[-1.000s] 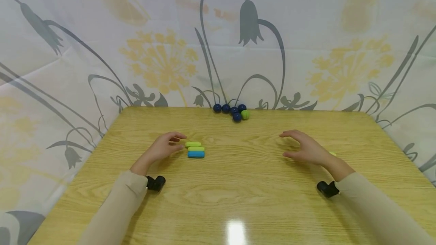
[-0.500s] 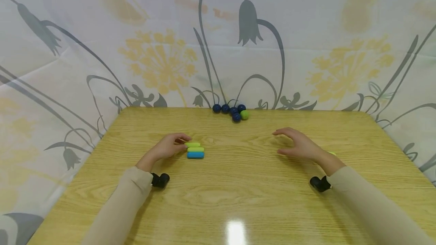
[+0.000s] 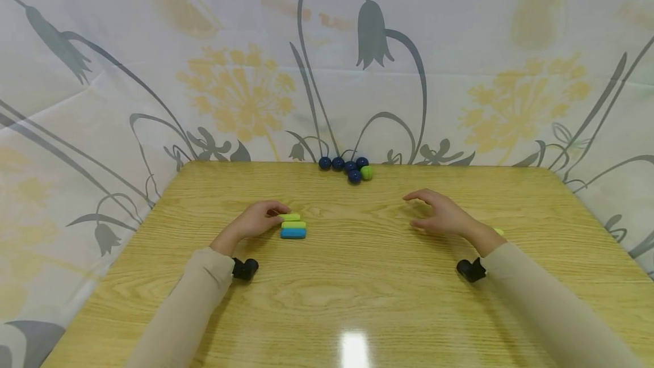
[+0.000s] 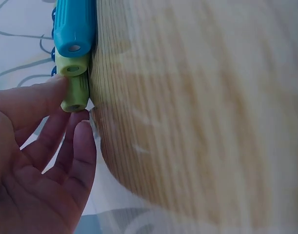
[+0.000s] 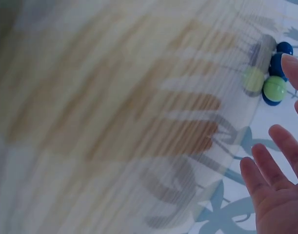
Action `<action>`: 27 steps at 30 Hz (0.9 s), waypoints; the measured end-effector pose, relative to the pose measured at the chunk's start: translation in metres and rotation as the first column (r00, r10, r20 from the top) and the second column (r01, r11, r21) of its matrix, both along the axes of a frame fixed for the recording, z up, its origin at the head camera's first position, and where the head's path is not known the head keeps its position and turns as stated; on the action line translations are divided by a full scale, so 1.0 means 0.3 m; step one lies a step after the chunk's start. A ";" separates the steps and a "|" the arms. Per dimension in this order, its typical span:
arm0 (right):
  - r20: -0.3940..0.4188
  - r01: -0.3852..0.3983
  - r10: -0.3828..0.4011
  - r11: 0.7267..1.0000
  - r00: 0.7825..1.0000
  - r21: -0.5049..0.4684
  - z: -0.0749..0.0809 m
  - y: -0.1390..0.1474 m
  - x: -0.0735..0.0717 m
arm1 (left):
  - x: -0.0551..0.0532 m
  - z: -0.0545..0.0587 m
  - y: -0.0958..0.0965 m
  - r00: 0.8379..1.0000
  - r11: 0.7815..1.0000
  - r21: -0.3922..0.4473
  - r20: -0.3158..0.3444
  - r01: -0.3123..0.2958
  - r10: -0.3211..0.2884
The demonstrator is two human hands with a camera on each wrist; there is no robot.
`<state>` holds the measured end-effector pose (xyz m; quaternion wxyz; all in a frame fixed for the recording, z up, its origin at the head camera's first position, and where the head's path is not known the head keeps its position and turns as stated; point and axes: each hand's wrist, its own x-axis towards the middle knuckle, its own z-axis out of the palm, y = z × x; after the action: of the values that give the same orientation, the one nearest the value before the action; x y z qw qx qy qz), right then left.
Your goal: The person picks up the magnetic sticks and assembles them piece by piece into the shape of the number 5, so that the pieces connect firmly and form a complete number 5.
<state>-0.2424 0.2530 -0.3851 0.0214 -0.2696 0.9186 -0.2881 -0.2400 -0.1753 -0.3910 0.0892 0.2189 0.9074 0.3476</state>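
Three short, stubby highlighters lie side by side on the table, left of its middle: a blue highlighter (image 3: 293, 233) nearest, a yellow-green highlighter (image 3: 294, 225) against it, and a second yellow-green highlighter (image 3: 291, 217) farthest back, set slightly left. My left hand (image 3: 258, 220) pinches the left end of that farthest one, thumb on its near side and index finger on its far side. In the left wrist view the thumb touches the end highlighter (image 4: 77, 92); the index finger is partly hidden. My right hand (image 3: 441, 214) hovers over the table's right half, fingers apart, holding nothing.
Several dark blue balls (image 3: 325, 163) and one green ball (image 3: 367, 172) sit at the table's back edge, before a flower-printed cloth (image 3: 255, 27). A yellow-green object (image 3: 498, 231) shows partly behind my right wrist. The wooden table (image 3: 327, 288) reflects a light near its front.
My left hand has moved right and its thumb and index finger have closed around the farthest yellow-green highlighter. My right hand has drifted left and slightly away. The highlighters and balls stay put.
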 end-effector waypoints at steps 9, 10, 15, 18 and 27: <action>-0.008 -0.010 0.010 1.000 1.000 0.029 0.005 -0.006 -0.021 | -0.005 0.008 0.003 0.999 0.999 0.017 -0.036 -0.036 0.036; -0.007 -0.014 0.014 1.000 1.000 0.028 0.008 -0.006 -0.023 | -0.003 0.010 0.004 0.998 0.999 0.020 -0.039 -0.038 0.038; -0.019 -0.030 0.030 0.999 0.999 0.022 0.019 -0.013 -0.034 | 0.003 0.021 0.018 0.999 0.999 0.039 -0.049 -0.018 0.020; -0.027 -0.048 0.049 0.998 0.998 0.027 0.017 -0.021 -0.046 | 0.009 0.026 0.036 0.999 0.998 0.061 -0.034 0.000 0.002; -0.040 -0.062 0.063 0.998 0.997 0.021 0.011 -0.041 -0.067 | 0.040 0.042 0.116 0.997 0.994 0.080 -0.030 0.073 -0.071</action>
<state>-0.2626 0.2408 -0.3819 0.0143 -0.3040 0.9127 -0.2727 -0.2281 -0.1404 -0.3784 0.0804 0.2597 0.8851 0.3778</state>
